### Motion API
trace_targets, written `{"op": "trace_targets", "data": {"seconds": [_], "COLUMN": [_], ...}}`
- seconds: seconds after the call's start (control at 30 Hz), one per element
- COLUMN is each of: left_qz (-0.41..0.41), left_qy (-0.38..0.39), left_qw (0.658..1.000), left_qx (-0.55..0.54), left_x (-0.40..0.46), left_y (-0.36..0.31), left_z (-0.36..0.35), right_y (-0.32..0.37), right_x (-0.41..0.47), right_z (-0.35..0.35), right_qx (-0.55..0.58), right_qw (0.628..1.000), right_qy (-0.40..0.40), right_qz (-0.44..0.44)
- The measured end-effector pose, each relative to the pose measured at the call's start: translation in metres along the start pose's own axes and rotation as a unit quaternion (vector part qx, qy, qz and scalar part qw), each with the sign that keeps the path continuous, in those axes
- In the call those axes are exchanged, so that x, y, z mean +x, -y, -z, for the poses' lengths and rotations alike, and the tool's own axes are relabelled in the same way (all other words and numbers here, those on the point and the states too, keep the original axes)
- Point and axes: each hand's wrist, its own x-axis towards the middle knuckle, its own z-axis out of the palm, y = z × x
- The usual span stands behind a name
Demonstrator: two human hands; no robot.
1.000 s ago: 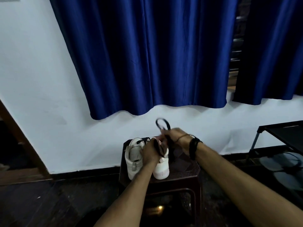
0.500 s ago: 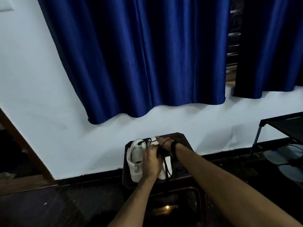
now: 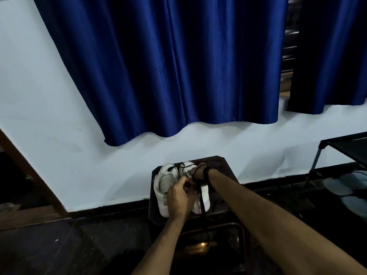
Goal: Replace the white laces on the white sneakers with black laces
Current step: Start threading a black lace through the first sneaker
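Two white sneakers stand side by side on a dark stool [image 3: 225,171], toes toward me: the left sneaker [image 3: 163,182] and the right sneaker [image 3: 204,197]. My left hand [image 3: 178,197] lies over the gap between them, its fingers curled and pinching the black lace [image 3: 202,205] at the right sneaker's throat. My right hand [image 3: 194,172], with a dark band on its wrist, bends down over the far end of the right sneaker and holds a loop of the same lace. The lace hangs down over the right sneaker and off the stool's front. The fingertips are hidden.
A white wall with a blue curtain [image 3: 168,66] stands right behind the stool. A dark metal rack [image 3: 347,144] with pale footwear [image 3: 337,183] under it is at the right. A wooden door frame [image 3: 23,165] runs along the left. The floor is dark.
My right hand has dropped from above the sneakers, where it held the lace loop up, down onto the right sneaker's far end. My left hand stayed on the sneakers.
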Motion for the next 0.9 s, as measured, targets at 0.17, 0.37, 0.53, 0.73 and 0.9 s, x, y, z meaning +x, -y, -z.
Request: {"op": "trace_targets", "data": {"seconds": [0.17,0.37,0.53,0.73,0.9], "left_qz": [0.027,-0.114,-0.122,-0.044,-0.106], "left_qy": [-0.015,0.055,0.038,0.034,0.066], "left_qw": [0.999,0.977,0.975,0.981,0.966], "left_qx": [0.015,0.174,0.181,0.185,0.224], "left_x": [0.004,0.005,0.002,0.005,0.003], "left_y": [-0.008,0.011,0.019,0.012,0.008], "left_z": [0.002,0.007,-0.005,-0.014,-0.012], "right_y": [0.009,-0.017,-0.022,-0.032,-0.037], "right_x": [-0.007,-0.006,0.002,-0.008,-0.018], "right_z": [0.001,0.004,-0.006,-0.016,-0.017], "right_qx": [-0.047,-0.099,-0.081,0.117,0.293], "right_qw": [0.999,0.994,0.991,0.961,0.931], "right_qy": [0.008,-0.013,-0.089,-0.223,-0.162], "right_qz": [0.022,0.048,0.066,0.115,0.148]}}
